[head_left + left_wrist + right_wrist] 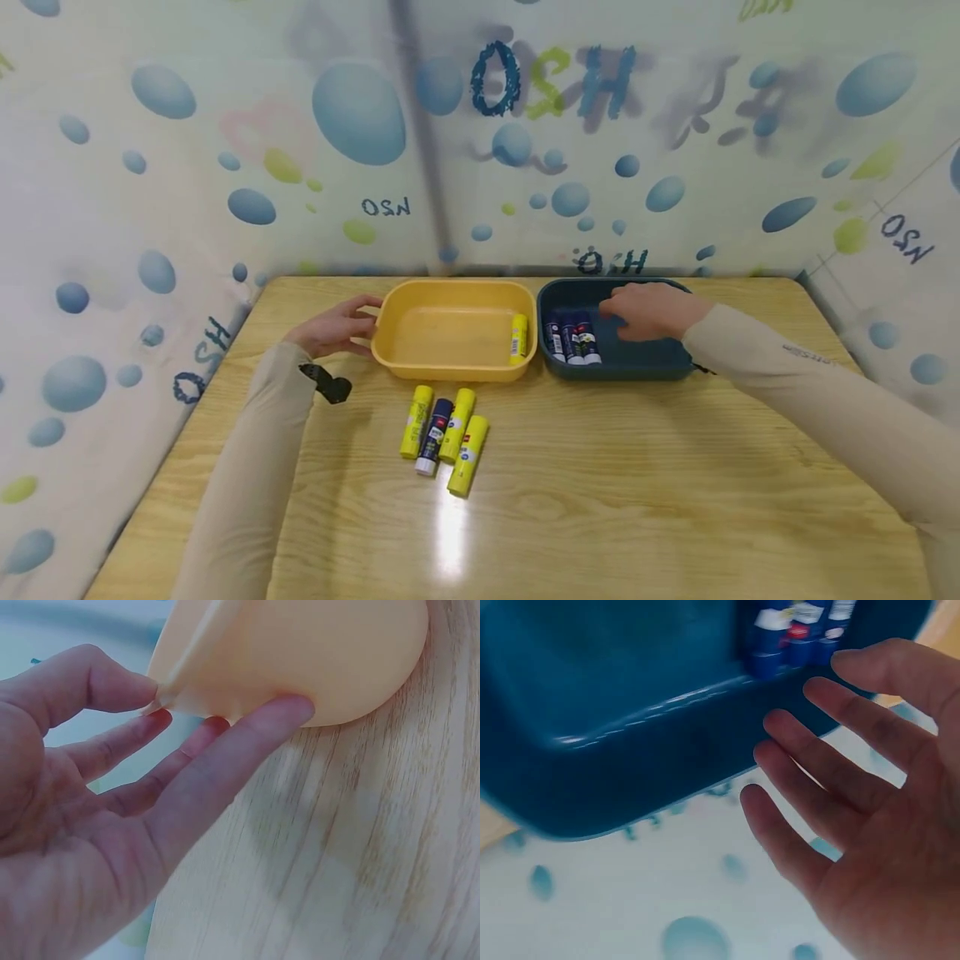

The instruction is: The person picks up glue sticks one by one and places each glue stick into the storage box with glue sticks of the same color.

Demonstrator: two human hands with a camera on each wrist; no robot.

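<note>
Nearest the camera, at 6 o'clock on the pale wooden table (pixel 600 500), lies a tight row of four plastic glue sticks: three yellow glue sticks (pixel 459 425) with one dark blue glue stick (pixel 433 437) tucked in second from the left, all touching side by side, caps pointing toward 12.

Just beyond them, at 12 o'clock from the row, sits the yellow rectangular plastic tray (pixel 450 364). A single yellow glue stick (pixel 518 337) lies inside against its 3 o'clock wall.

The left hand (pixel 333 327) is at the tray's 9 o'clock end. Up close in the left wrist view, the fingers (pixel 225 750) are straight and spread, tips touching the tray's outer wall under the rim, thumb up near the rim edge; nothing is clamped.

Just beside it, at 3 o'clock, the dark blue rectangular plastic tray (pixel 622 367) holds three dark blue glue sticks (pixel 572 337) lined up against its 9 o'clock wall.

The right hand (pixel 651 310) hovers over that blue tray, at 3 o'clock from the sticks. The right wrist view shows its fingers (pixel 832 750) loose and apart, holding nothing.

Farthest back, a white bubble-patterned curtain wall (pixel 225 167) surrounds the table.
</note>
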